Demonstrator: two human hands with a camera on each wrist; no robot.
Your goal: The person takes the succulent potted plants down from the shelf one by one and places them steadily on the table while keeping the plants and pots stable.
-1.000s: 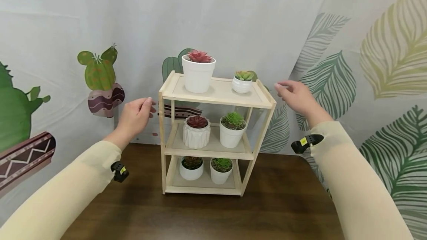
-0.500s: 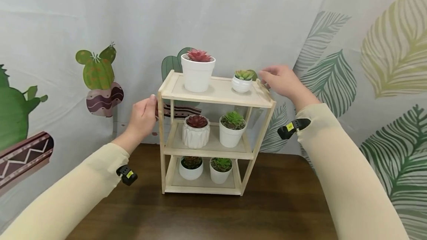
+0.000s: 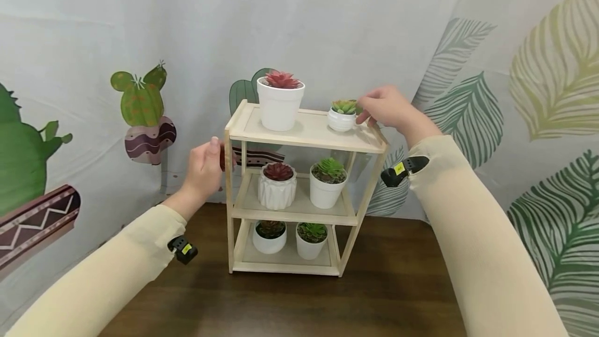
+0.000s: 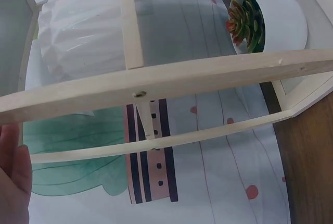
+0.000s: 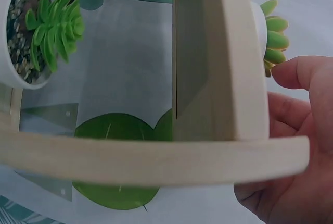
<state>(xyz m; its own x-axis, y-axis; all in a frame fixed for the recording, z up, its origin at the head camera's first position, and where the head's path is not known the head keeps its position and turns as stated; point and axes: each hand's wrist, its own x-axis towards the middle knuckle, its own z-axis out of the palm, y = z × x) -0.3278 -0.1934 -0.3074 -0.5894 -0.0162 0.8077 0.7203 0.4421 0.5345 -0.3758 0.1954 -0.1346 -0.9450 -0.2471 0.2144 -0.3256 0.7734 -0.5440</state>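
A three-tier wooden shelf [image 3: 292,218] stands on the table. My left hand [image 3: 202,169] grips its left front post, with fingers passing behind it; in the left wrist view the thumb [image 4: 21,169] lies beside the post. On the top tier, a small round white pot with a green succulent [image 3: 341,120] sits at the right. My right hand [image 3: 386,108] is at that pot's right side, fingertips right at its rim. In the right wrist view the thumb and fingers are apart, near the green leaves [image 5: 277,40]. A larger white pot with a red succulent [image 3: 280,107] stands on the top left.
The middle tier bears a ribbed white pot [image 3: 277,194] and a white pot with a green plant [image 3: 324,193]. Two white pots, a low bowl [image 3: 269,245] and a taller one [image 3: 309,248], sit below. Printed curtain [image 3: 196,25] hangs behind the brown table [image 3: 281,306].
My left hand has moved right to the shelf's left post. My right hand has moved left and up, from beyond the shelf to the small pot. The pots have stayed put.
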